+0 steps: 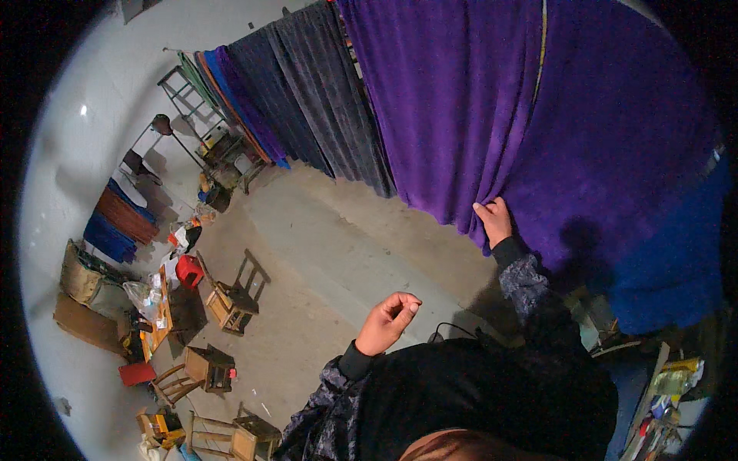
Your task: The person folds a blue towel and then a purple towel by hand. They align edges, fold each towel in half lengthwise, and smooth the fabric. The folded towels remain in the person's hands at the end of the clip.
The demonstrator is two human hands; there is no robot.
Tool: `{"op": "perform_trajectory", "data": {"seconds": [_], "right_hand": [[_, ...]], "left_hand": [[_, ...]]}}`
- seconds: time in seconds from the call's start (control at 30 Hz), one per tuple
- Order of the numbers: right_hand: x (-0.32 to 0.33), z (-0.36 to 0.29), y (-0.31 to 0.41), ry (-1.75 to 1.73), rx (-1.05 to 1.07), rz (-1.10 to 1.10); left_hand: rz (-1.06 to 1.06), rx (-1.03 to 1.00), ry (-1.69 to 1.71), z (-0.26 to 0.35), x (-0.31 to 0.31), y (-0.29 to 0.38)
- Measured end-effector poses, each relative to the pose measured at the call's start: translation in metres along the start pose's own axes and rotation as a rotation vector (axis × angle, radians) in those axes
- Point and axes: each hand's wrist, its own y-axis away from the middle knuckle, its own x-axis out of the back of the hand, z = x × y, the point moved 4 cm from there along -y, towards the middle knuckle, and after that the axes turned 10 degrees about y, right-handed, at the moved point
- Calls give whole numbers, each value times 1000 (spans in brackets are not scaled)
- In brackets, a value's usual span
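Note:
A wide purple cloth (444, 109), fleecy in look, hangs in folds at the upper right. Its lower edge is gathered where my right hand (494, 219) pinches it between thumb and fingers. A thin yellow strip (542, 52) runs down the cloth beside a darker purple stretch (611, 144). Lower and to the left, my left hand (387, 324) is held in the air in front of my body, apart from the cloth. Its fingers are curled, with the thumb tip near the forefinger tip, and nothing shows between them.
Grey cloths (323, 92) hang left of the purple one, a blue cloth (671, 259) at right. Wooden chairs (230, 305) and a cluttered table (158, 328) with a red stool (189, 272) stand along the left. Packaged items (669, 392) lie at lower right. Concrete floor (311, 253) lies between.

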Motion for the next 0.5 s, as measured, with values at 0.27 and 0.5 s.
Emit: {"op": "perform_trajectory", "data": {"seconds": [0.27, 0.5], "right_hand": [[-13, -56, 51, 7, 139, -144], [22, -54, 125, -585, -13, -232]], "left_hand": [[-77, 1, 10, -5, 13, -76], [-16, -248, 97, -43, 25, -171]]}}
